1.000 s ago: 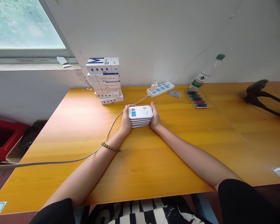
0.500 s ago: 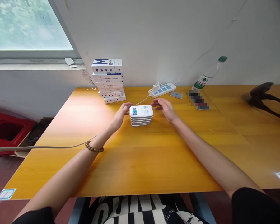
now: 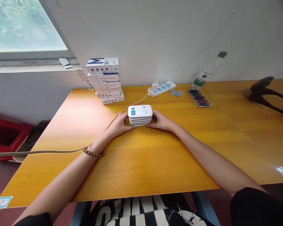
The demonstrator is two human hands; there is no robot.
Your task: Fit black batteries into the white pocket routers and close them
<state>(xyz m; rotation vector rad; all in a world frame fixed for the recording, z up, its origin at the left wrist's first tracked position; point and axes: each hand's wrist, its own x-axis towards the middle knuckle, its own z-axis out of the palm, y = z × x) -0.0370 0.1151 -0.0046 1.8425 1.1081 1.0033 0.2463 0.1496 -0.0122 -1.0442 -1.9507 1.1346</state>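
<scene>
A neat stack of flat white plastic devices (image 3: pixel 140 112) with rounded corners stands on the wooden table; they look like small Wi-Fi units. The top one bears a QR code, a blue sticker and small print. My left hand (image 3: pixel 121 125) is closed around the stack's left side, its thumb at the lower front corner. On the opposite side, my right hand (image 3: pixel 160 121) grips in the same way, thumb low at the front. The other fingers of both hands are partly hidden beside and behind the stack.
White printed boxes (image 3: pixel 106 82) are piled at the back left. A power strip (image 3: pixel 163 88) with a plugged-in charger lies by the wall, its white cable (image 3: pixel 113 121) running past my left forearm. A bottle (image 3: pixel 202 75), a grey card (image 3: pixel 176 93) and a black object (image 3: pixel 264 94) are farther right.
Both hands have come in from beside the stack and now hold its sides, thumbs lowered to the front. The view has shifted slightly; the stack appears to stay in place.
</scene>
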